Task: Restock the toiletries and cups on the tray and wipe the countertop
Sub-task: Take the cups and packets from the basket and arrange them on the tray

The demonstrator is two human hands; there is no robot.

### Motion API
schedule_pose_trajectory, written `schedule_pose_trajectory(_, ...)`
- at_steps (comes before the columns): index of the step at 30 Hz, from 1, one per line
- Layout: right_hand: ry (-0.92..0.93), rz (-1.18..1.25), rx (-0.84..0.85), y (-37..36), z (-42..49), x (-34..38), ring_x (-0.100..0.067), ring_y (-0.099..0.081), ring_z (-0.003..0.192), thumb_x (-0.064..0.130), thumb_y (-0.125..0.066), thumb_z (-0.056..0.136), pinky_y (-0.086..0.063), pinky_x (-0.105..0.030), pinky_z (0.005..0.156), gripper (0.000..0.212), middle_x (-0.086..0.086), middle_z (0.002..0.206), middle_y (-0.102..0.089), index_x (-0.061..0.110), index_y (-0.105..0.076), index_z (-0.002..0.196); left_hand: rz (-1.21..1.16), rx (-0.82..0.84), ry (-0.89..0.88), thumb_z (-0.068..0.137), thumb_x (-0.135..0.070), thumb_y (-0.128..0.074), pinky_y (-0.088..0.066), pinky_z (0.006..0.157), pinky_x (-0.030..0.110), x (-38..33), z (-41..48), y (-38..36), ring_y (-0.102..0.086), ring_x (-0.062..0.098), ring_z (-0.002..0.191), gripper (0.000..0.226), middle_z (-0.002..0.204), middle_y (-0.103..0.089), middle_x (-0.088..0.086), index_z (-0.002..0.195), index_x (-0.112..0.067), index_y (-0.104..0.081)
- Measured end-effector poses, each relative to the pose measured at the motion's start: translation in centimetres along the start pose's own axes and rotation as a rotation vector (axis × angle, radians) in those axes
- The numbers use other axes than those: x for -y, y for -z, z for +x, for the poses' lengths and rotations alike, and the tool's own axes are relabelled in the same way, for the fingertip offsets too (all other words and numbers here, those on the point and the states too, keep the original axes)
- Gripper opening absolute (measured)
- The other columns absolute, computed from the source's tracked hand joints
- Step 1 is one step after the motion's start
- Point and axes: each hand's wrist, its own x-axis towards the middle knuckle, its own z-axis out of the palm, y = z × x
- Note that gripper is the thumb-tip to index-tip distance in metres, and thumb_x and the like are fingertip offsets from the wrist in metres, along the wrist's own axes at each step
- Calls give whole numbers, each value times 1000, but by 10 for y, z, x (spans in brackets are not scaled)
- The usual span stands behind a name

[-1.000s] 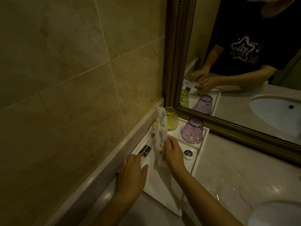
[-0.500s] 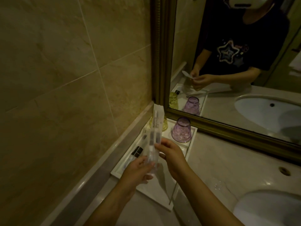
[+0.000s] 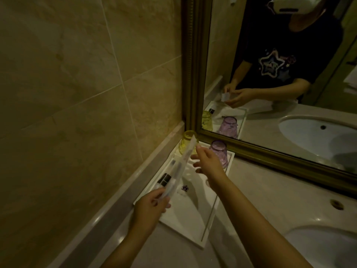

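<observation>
Left hand grips the near end of a long, clear plastic toiletry packet, fingers curled round it, while the right hand hangs beside the packet's far half with fingers spread and loose; whether its forefinger touches the packet cannot be told. The packet is held above the left side of a white rectangular tray. Its long axis runs from the near-left end up and away, and its far tip points at an upturned yellow glass cup in the tray's far left corner. Its contents are blurred. An upturned purple glass cup stands at the tray's far right corner, and a small black-and-white tube lies along its left edge. The tray lies on a pale marble counter, in the corner between the tiled wall and a gold-framed mirror, with a white oval sink to the right.
</observation>
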Motion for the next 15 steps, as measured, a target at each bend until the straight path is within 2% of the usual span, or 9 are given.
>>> schedule_pose_trajectory(1,-1,-21,14,0,3,3,-16,-58,74,44,-44,94,-48,-26,63,31,-2,91,-63,18,-56,102,111,-67,-83,83,-16,-65,-56,69,34,2,-2,1,-67,17,76,20,79,-71,-1,99,-26,-70)
schedule_pose_trajectory(3,-10,-68,24,-2,9,5,-14,-58,68,44,-49,92,-47,-25,60,31,-3,85,-63,15,-58,91,410,-201,-291,83,-15,-64,-54,66,28,6,-6,2,-63,12,77,23,91,-66,-7,103,-26,-67)
schedule_pose_trajectory(4,-20,-76,12,-3,13,4,-14,-57,65,41,-52,91,-47,-24,58,32,-6,85,-63,10,-60,92,535,-236,-379,83,-11,-62,-51,63,26,6,-8,3,-62,11,77,27,94,-64,-8,105,-26,-66)
schedule_pose_trajectory(6,-70,-37,-25,-3,20,0,-15,-57,63,28,-56,91,-47,-24,57,31,-12,89,-63,0,-60,103,654,-232,-461,83,-9,-60,-51,61,30,9,-9,3,-62,16,80,32,99,-63,-4,111,-24,-63)
schedule_pose_trajectory(8,-144,26,-53,-3,26,-6,-16,-55,65,16,-58,90,-47,-24,59,30,-15,95,-60,-3,-57,112,668,-218,-465,87,-16,-56,-53,65,35,11,-10,5,-62,18,85,28,104,-62,-1,114,-21,-61)
schedule_pose_trajectory(10,-209,74,-58,-4,30,-13,-18,-55,68,11,-60,88,-47,-24,61,32,-16,98,-58,-4,-55,115,636,-199,-449,88,-13,-55,-53,70,34,15,-9,6,-61,18,90,25,106,-61,0,111,-18,-61)
schedule_pose_trajectory(13,-252,92,-49,-9,37,-25,-28,-61,85,7,-60,87,-52,-29,67,33,-19,104,-58,-2,-52,117,585,-130,-418,80,4,-56,-49,70,24,22,-5,9,-58,15,92,33,106,-56,-4,104,-18,-61)
schedule_pose_trajectory(15,-244,83,-74,-14,43,-32,-36,-62,101,5,-60,86,-55,-39,78,33,-19,110,-58,1,-51,117,552,-90,-379,76,10,-55,-44,69,14,23,-2,12,-56,11,91,40,105,-51,-8,98,-24,-59)
